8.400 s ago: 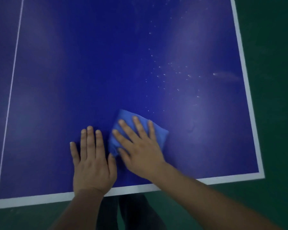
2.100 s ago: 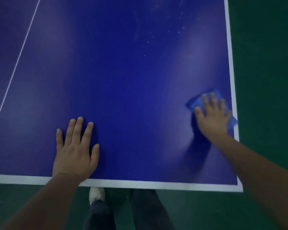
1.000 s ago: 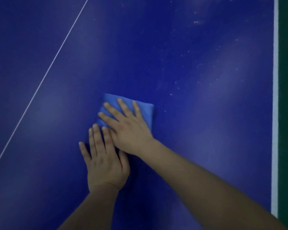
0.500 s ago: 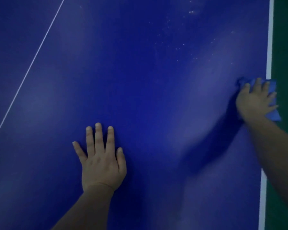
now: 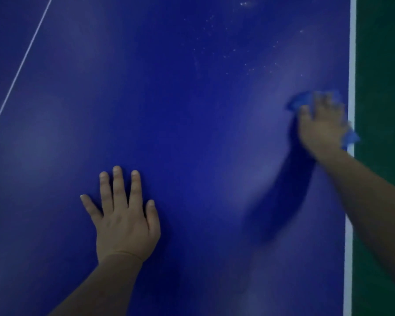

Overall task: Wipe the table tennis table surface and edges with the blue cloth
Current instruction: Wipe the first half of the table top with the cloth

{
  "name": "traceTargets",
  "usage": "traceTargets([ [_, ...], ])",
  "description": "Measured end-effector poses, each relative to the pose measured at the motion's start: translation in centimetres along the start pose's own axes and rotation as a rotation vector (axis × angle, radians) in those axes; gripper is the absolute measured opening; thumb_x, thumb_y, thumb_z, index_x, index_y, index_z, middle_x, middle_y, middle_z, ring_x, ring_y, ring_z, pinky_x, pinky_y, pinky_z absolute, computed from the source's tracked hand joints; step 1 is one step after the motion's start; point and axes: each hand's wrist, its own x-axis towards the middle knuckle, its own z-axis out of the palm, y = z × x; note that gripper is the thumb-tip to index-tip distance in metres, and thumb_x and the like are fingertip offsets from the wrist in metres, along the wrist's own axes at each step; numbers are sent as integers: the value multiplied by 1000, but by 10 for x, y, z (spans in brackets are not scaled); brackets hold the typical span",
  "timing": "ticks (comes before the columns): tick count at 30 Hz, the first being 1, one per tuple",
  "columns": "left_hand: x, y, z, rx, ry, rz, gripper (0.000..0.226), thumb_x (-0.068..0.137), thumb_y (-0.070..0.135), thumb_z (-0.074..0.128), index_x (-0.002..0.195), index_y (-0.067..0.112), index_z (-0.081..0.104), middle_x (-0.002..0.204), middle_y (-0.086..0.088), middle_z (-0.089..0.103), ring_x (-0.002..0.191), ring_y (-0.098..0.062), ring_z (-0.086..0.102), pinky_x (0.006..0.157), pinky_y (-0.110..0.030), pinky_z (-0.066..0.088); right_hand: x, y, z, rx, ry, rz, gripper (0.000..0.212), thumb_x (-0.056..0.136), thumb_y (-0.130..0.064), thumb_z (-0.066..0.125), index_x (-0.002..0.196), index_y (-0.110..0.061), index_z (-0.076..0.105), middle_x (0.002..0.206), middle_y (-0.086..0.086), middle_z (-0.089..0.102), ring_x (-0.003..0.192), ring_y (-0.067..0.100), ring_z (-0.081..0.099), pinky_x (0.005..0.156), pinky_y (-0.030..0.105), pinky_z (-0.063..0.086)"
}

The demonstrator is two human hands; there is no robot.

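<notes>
The dark blue table tennis table (image 5: 180, 99) fills the view, with a white stripe along its right edge (image 5: 351, 53). My right hand (image 5: 320, 126) presses flat on the blue cloth (image 5: 302, 101) close to that right edge; the hand is motion-blurred and covers most of the cloth, and a corner of cloth pokes out over the white stripe. My left hand (image 5: 123, 217) rests flat on the table with fingers spread, lower and left of centre. Small pale specks (image 5: 237, 58) dot the surface beyond the cloth.
A thin white centre line (image 5: 21, 67) runs diagonally across the upper left of the table. Green floor (image 5: 383, 76) lies past the right edge.
Over the last second my right hand swept the cloth from beside my left hand out to the right edge, then drew slightly back inward. My left hand stayed planted.
</notes>
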Motion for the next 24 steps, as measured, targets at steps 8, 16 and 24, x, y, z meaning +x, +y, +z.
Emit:
traceTargets([
  [8,0,0,-1,10,-3,-6,67,97,43,28,157,12,29,166,-15,17,155,-34,3,119,-69,1,-91,-82,16,-19,-69,-472,61,100,-51,31,156,-27,32,165,2,25,152,37,19,116,63,16],
  [16,1,-2,1,32,7,12,67,96,43,33,155,14,22,165,-16,21,154,-38,10,117,-69,4,-131,-112,14,-27,-34,-431,60,97,-48,35,151,-25,43,162,4,33,149,39,26,115,67,22],
  [24,2,-2,0,56,15,29,68,94,41,34,156,13,25,165,-16,21,154,-38,13,118,-67,1,-154,-345,31,13,-202,-1002,55,103,-51,31,157,-39,24,168,-9,12,155,27,1,121,58,-1],
])
